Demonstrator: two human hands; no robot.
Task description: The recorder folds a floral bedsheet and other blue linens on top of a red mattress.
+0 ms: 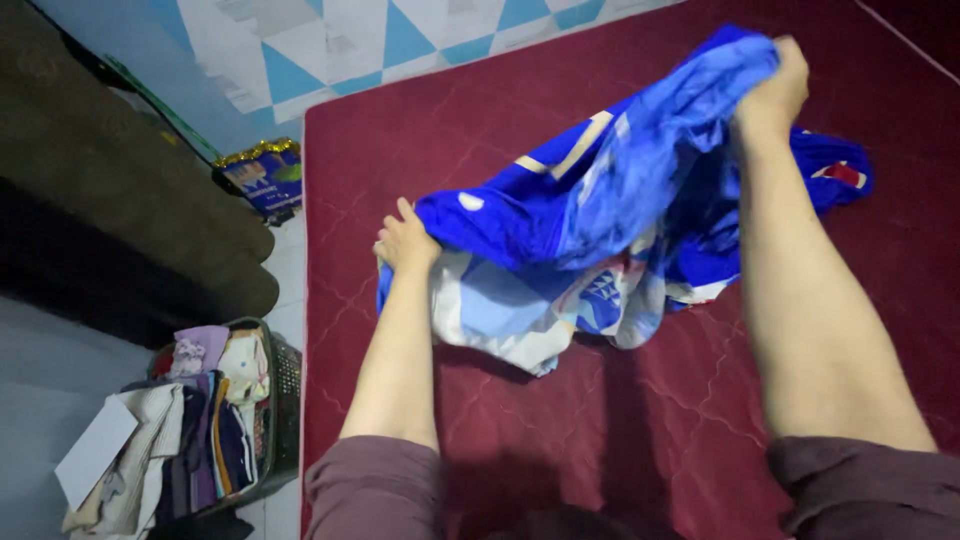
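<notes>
A shiny blue sports shirt with white and pale panels hangs bunched above the quilted dark-red mattress, its lower folds touching it. The left hand pinches the shirt's near-left edge, low. The right hand is clenched on the far-right end, raised higher. The shirt's long axis slants between them. Left of the mattress stands a dark laundry basket of folded clothes.

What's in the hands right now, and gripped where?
Both hold the blue shirt: left hand pinches its lower left edge; right hand grips a bunched upper edge, raised above the maroon mat.
</notes>
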